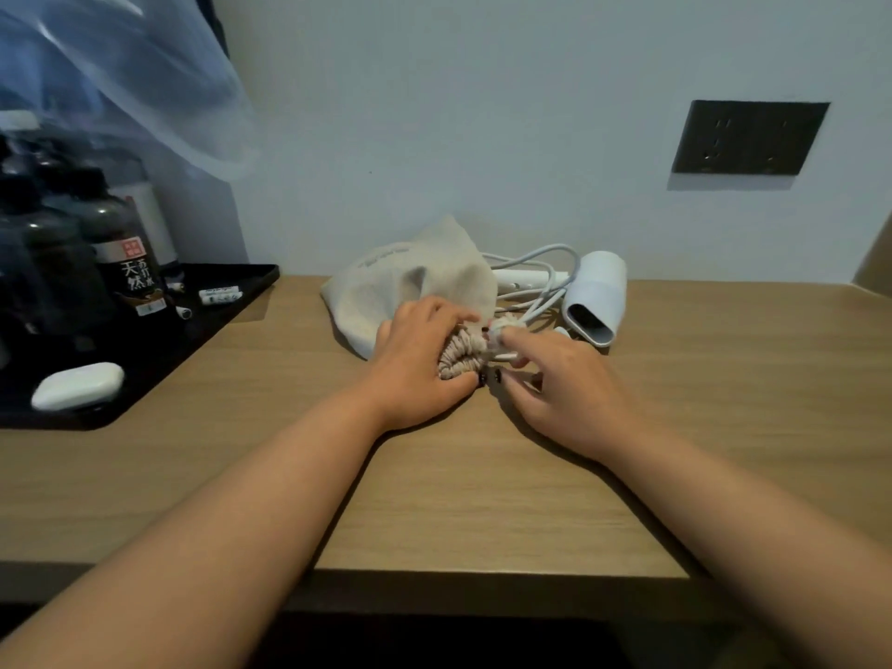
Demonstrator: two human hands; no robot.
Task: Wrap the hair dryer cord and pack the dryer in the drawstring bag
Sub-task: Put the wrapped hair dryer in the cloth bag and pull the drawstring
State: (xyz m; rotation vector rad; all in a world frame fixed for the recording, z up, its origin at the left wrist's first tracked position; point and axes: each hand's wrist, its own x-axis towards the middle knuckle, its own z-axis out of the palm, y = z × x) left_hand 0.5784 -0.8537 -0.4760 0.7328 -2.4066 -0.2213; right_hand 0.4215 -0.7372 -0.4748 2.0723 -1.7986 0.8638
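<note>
Left hand (419, 364) gripping gathered mouth of bag (410, 287); right hand (564, 383) pinching drawstring (502, 338) just beside it. Dryer (596, 294) lying beyond right hand, outside bag, cord (540, 263) loose, between dryer and bag

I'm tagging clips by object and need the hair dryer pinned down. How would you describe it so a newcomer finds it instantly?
Start at the dark wall socket on the right, then drop to the wooden desk below it. The hair dryer lies there against the wall, right of the beige drawstring bag. It is the only smooth white plastic body there, with a loose white cord beside it.
</note>
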